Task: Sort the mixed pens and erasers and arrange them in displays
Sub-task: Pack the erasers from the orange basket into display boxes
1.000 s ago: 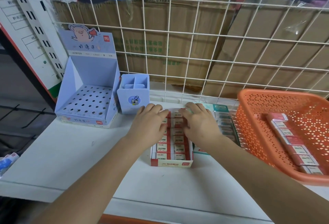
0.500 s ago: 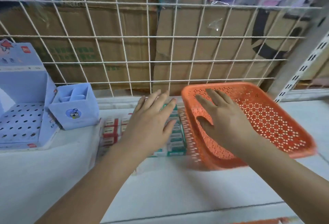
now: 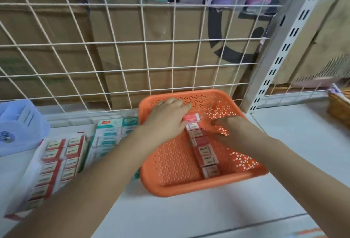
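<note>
An orange perforated basket [image 3: 170, 164] sits on the white shelf. Inside it lies a row of red-sleeved erasers [image 3: 204, 152], end to end. My left hand [image 3: 166, 120] rests flat inside the basket, against the left side of the row's far end. On the row's right side my right hand [image 3: 230, 129] lies with fingers spread, touching the erasers. Neither hand has closed around an eraser. Left of the basket stand a red display box full of erasers [image 3: 55, 164] and a green-labelled box of erasers [image 3: 111, 135].
A light blue pen holder [image 3: 19, 124] stands at the far left. A white wire grid [image 3: 132, 57] backs the shelf, with cardboard behind it. A white slotted upright [image 3: 280, 56] rises at the right, and a woven basket [image 3: 339, 107] sits beyond it.
Both hands left the red display box and moved right into the orange basket, coming down on either side of the eraser row. The view swung right.
</note>
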